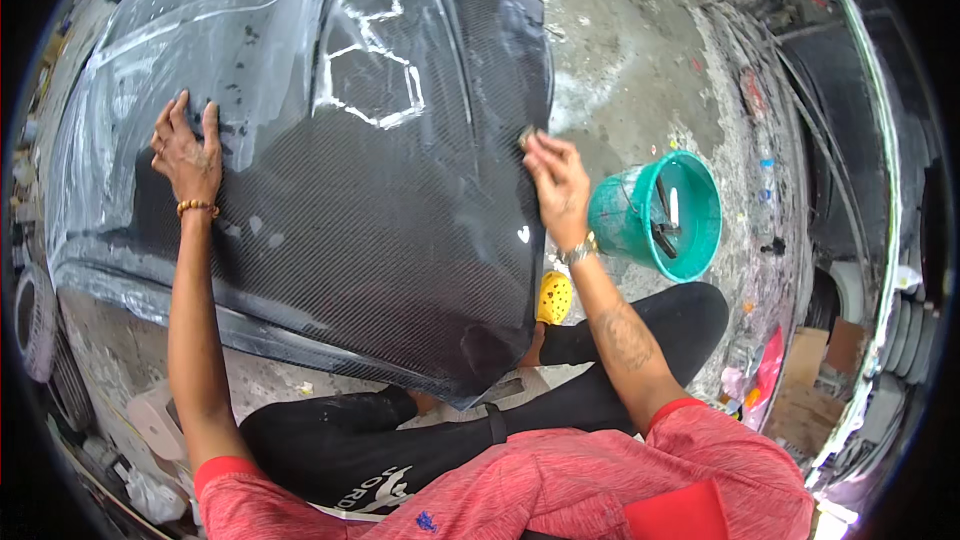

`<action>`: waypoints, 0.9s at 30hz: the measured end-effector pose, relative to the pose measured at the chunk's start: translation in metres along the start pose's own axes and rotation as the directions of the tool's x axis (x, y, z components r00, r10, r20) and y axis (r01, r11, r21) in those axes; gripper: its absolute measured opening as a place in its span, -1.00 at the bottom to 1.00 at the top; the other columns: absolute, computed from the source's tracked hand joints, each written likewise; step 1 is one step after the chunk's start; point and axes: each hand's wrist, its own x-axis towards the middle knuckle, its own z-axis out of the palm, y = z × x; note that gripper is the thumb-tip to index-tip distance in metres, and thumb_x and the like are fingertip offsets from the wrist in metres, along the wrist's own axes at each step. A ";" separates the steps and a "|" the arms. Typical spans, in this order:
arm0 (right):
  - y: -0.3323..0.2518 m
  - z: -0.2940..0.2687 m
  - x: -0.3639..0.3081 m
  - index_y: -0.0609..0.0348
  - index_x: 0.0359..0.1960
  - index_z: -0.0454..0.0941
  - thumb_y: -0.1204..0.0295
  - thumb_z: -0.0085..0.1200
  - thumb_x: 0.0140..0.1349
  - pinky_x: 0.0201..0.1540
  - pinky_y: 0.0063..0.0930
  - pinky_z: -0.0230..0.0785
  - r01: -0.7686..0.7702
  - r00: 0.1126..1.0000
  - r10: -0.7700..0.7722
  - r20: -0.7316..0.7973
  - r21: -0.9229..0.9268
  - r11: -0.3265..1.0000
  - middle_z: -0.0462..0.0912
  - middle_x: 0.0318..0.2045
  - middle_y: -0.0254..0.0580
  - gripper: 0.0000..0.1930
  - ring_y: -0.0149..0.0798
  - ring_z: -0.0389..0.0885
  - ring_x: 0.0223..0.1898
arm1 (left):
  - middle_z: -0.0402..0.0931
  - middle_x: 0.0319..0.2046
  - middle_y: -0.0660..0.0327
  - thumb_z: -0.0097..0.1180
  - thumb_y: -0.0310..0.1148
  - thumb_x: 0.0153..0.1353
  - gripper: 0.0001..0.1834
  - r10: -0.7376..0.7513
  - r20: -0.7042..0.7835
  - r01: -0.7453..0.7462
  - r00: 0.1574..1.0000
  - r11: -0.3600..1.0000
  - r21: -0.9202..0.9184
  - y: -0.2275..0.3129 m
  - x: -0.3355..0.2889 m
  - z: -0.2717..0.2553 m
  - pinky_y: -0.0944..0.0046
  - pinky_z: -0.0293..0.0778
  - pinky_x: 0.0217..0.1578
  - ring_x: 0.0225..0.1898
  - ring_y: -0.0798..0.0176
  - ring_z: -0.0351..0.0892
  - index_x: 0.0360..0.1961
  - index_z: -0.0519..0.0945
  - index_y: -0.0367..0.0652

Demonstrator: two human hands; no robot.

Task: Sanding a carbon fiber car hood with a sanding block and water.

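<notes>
A dark carbon-fibre car hood (330,200) lies in front of me, wet and glossy in the middle, with a pale whitish film over its left side and far end. My left hand (190,152) rests on the filmed left part with its fingers spread, holding nothing. Over the hood's right edge, my right hand (560,185) pinches a small greyish piece (527,137) between its fingertips; too little of it shows to tell its kind. A raised vent-like panel (390,40) on the hood reflects bright hexagonal light.
Right of the hood, a teal bucket (612,208) on the concrete floor (630,50) holds water and dark strips. My yellow clog (553,297) is beside the hood's near right edge. Clutter and cardboard (800,370) line the right side; a white container (158,420) stands at lower left.
</notes>
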 end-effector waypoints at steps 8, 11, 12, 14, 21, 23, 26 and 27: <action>0.064 0.010 0.130 0.00 -0.10 0.82 0.36 0.27 0.30 0.05 -0.23 0.48 0.133 0.989 -0.142 -0.032 -0.200 0.971 0.75 -0.06 -0.07 -0.81 -0.04 0.69 -0.04 | 0.33 0.36 0.24 0.06 0.20 0.41 -0.37 0.026 0.015 -0.025 1.000 0.999 -0.024 0.019 0.003 0.010 -0.25 0.16 0.32 0.38 -0.07 0.28 0.39 0.44 0.17; 0.010 0.003 0.016 0.13 -0.03 0.78 0.52 0.30 0.27 0.27 -0.29 0.44 -0.022 0.999 0.020 0.043 0.039 0.999 0.72 0.05 -0.04 -0.76 -0.14 0.64 0.14 | 0.34 0.36 0.26 0.06 0.19 0.42 -0.38 0.032 -0.007 -0.032 0.999 0.997 0.071 -0.018 -0.005 -0.010 -0.25 0.17 0.31 0.38 -0.03 0.29 0.39 0.44 0.18; -0.001 -0.008 -0.007 0.15 0.01 0.77 0.57 0.29 0.27 0.28 -0.30 0.44 -0.068 0.997 0.068 0.039 -0.014 0.998 0.71 0.05 -0.04 -0.72 -0.15 0.62 0.16 | 0.34 0.36 0.26 0.06 0.19 0.42 -0.38 0.030 -0.009 -0.029 1.000 0.998 0.063 -0.016 -0.005 -0.011 -0.25 0.17 0.31 0.38 -0.03 0.29 0.39 0.44 0.18; -0.001 -0.010 0.005 0.13 0.00 0.77 0.57 0.28 0.27 0.26 -0.29 0.46 -0.038 0.999 0.038 0.010 0.039 0.999 0.71 0.05 -0.05 -0.73 -0.14 0.64 0.14 | 0.34 0.36 0.26 0.05 0.18 0.42 -0.38 0.048 -0.017 -0.047 0.999 0.998 0.032 -0.014 -0.003 -0.016 -0.25 0.16 0.31 0.38 -0.02 0.28 0.40 0.43 0.18; 0.076 0.006 0.178 0.09 -0.09 0.81 0.43 0.29 0.27 0.05 -0.28 0.52 0.080 0.996 -0.086 -0.019 -0.221 0.972 0.77 -0.11 -0.05 -0.80 -0.12 0.70 0.02 | 0.34 0.36 0.24 0.05 0.17 0.43 -0.39 0.072 -0.010 -0.073 0.997 0.997 -0.039 0.011 0.003 0.002 -0.22 0.12 0.33 0.39 -0.03 0.27 0.40 0.44 0.19; 0.065 0.014 0.140 0.11 -0.06 0.80 0.45 0.28 0.29 0.06 -0.26 0.54 0.068 0.997 -0.064 0.034 -0.128 0.989 0.76 -0.07 -0.04 -0.79 -0.12 0.70 0.04 | 0.35 0.37 0.24 0.05 0.15 0.43 -0.40 0.063 -0.001 -0.063 0.998 0.998 -0.013 -0.002 -0.001 -0.002 -0.23 0.11 0.34 0.39 -0.03 0.28 0.40 0.44 0.18; 0.003 0.000 0.024 0.12 0.00 0.78 0.51 0.27 0.30 0.09 -0.27 0.59 -0.023 0.999 0.024 0.028 -0.035 0.999 0.71 0.03 -0.03 -0.75 -0.15 0.69 0.09 | 0.37 0.37 0.22 0.05 0.12 0.44 -0.41 0.069 -0.023 -0.068 0.997 0.997 0.031 -0.025 -0.006 -0.020 -0.22 0.11 0.35 0.38 -0.04 0.31 0.40 0.44 0.19; -0.002 -0.003 0.030 0.12 0.00 0.78 0.51 0.27 0.30 0.09 -0.27 0.59 -0.023 0.999 0.024 0.026 -0.045 0.999 0.71 0.03 -0.03 -0.75 -0.15 0.69 0.09 | 0.36 0.38 0.22 0.04 0.12 0.45 -0.42 0.081 -0.033 -0.081 0.996 0.997 0.001 -0.022 -0.005 -0.024 -0.22 0.10 0.35 0.39 -0.03 0.29 0.40 0.44 0.18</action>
